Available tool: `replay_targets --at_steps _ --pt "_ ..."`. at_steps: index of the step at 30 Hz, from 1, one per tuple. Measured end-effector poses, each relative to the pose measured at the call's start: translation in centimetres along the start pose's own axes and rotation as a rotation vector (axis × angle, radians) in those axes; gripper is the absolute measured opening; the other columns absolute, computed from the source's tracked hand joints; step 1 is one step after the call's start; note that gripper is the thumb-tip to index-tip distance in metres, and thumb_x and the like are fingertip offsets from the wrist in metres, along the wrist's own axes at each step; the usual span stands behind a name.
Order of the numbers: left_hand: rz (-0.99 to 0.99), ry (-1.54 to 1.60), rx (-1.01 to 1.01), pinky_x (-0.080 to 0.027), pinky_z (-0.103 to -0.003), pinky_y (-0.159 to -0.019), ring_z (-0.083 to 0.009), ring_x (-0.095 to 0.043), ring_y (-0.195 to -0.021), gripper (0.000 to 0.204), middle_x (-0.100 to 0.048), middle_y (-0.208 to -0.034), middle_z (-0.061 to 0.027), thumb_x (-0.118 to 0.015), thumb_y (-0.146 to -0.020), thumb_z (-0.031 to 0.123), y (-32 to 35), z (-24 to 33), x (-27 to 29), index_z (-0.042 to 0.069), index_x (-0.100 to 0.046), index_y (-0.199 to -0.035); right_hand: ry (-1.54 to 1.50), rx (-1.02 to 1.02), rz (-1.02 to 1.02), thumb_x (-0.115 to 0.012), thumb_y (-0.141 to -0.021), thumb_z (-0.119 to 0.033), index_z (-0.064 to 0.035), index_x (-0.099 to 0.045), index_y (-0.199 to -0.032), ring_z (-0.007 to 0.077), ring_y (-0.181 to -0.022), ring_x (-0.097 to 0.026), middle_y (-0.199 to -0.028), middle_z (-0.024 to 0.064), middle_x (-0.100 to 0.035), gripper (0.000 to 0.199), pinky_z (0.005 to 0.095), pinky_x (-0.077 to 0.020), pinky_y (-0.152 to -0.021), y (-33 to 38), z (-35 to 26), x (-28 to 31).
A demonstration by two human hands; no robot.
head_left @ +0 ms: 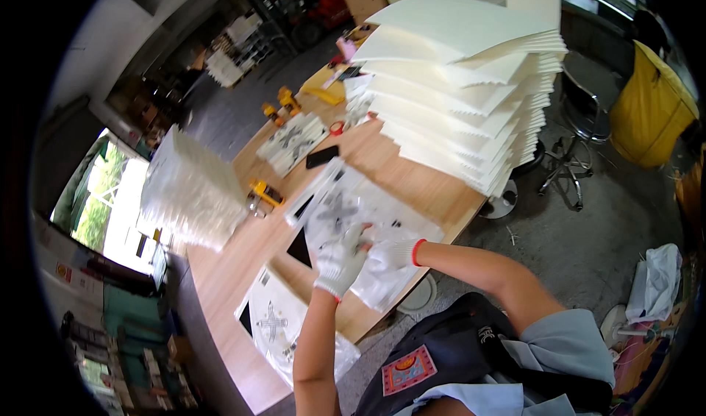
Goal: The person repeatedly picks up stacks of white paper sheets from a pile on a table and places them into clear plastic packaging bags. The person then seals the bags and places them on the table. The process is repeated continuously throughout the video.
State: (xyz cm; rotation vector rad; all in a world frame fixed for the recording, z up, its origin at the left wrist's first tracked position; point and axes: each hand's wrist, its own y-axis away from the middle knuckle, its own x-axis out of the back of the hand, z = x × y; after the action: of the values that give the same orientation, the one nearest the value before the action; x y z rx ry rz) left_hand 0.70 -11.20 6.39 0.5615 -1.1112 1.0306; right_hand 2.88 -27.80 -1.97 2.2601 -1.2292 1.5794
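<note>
My left hand [341, 260], in a white glove with a red cuff, is over a pile of clear plastic packages [393, 225] with a grey cross-shaped print. My right hand [392, 256], gloved the same way, meets it from the right. Bare fingertips show between the two hands. The fingers of both are bent together, and what they pinch is too small to make out. Nearer the front edge, left of my left forearm, lies another plastic-wrapped package [273, 320] with a similar print. Black corners show beside the packages.
A tall stack of cream sheets [456, 85] fills the table's far right. At the left edge stands a plastic-wrapped stack [195, 188]. A yellow bottle [266, 193], a black phone [322, 156] and more packages [293, 142] lie on the wooden table [228, 276]. A swivel chair [577, 122] stands to the right.
</note>
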Motion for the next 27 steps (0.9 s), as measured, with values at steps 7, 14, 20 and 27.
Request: replay_targets --at_steps 7,14,20,27 --pt "0.355 -0.434 -0.127 -0.043 -0.041 -0.087 -0.0308 -0.053 -0.100 0.054 -0.056 -0.109 -0.0109 -0.074 -0.072 0.029 0.0 5.2 6.4 0.010 -0.054 -0.118 0.246 0.418 0.348 -0.054 -0.086 -0.020 -0.0070 -0.062 -0.108 0.0274 -0.093 -0.061 -0.100 0.0134 -0.063 0.027 0.0404 -0.0473 -0.083 4.4 -4.5 25.8" --pt "0.365 -0.173 -0.233 -0.043 -0.040 -0.089 -0.0305 -0.052 -0.105 0.048 -0.057 -0.112 -0.0098 -0.073 -0.071 0.020 -4.3 7.9 7.8 0.010 -0.056 -0.115 0.783 -0.116 0.397 -0.053 -0.086 -0.021 -0.0103 -0.064 -0.100 0.0261 -0.095 -0.058 -0.099 0.0061 -0.064 0.021 0.0368 -0.0451 -0.084 4.8 1.7 37.4" --pt "0.296 0.032 -0.250 -0.043 -0.039 -0.091 -0.0323 -0.052 -0.107 0.040 -0.058 -0.113 -0.0120 -0.069 -0.078 0.021 -5.8 9.8 7.8 0.008 -0.056 -0.114 0.745 -0.085 0.335 -0.051 -0.087 -0.029 -0.0156 -0.062 -0.103 0.0258 -0.093 -0.058 -0.094 0.0066 -0.064 0.023 0.0386 -0.0467 -0.079 3.7 4.7 38.2" --pt "0.004 1.027 -0.206 -0.046 -0.035 -0.085 -0.0257 -0.058 -0.096 0.046 -0.060 -0.113 -0.0154 -0.053 -0.092 0.036 -11.7 13.3 7.9 0.000 -0.049 -0.120 0.697 -0.181 0.634 -0.046 -0.092 -0.028 -0.0121 -0.057 -0.100 0.0297 -0.088 -0.059 -0.093 0.0102 -0.063 0.021 0.0394 -0.0474 -0.075 1.0 5.0 41.3"
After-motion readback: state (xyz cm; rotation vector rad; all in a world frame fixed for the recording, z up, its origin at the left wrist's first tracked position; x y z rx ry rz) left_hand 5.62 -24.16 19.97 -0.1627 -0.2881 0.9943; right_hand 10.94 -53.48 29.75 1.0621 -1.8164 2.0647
